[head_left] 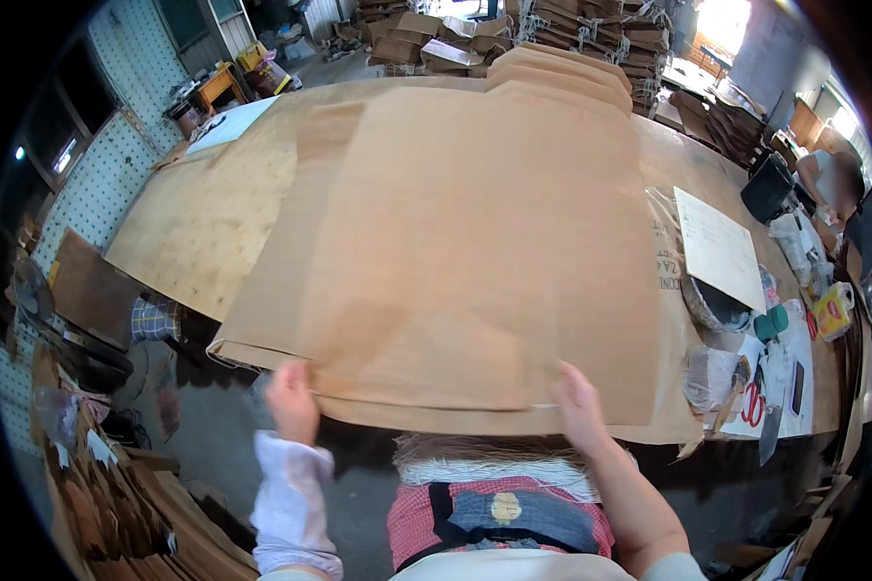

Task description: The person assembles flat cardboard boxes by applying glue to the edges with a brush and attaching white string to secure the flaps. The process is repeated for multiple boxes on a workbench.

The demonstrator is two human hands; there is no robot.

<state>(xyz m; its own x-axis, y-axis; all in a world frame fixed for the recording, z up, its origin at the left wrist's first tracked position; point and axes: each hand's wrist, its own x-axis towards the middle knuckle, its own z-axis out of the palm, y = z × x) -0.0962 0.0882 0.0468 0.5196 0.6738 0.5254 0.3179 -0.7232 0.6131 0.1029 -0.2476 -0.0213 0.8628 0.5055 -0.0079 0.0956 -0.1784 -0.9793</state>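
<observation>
Wide brown paper sheets (465,213), apparently large sacks, lie stacked flat across the table in front of me. At the near edge, a folded brown paper flap (426,373) lies over the stack. My left hand (293,402) is closed on the left corner of this flap, its fingertips partly hidden by the paper. Just past the flap's right end, my right hand (581,405) rests against the paper with its fingers stretched out, gripping nothing that I can see.
On the right of the wooden table (203,213) are a white board (717,247), red scissors (753,405), a knife (771,431) and a green lid (771,322). Bundled brown sacks (591,39) stand behind. Another person (831,184) is at the far right.
</observation>
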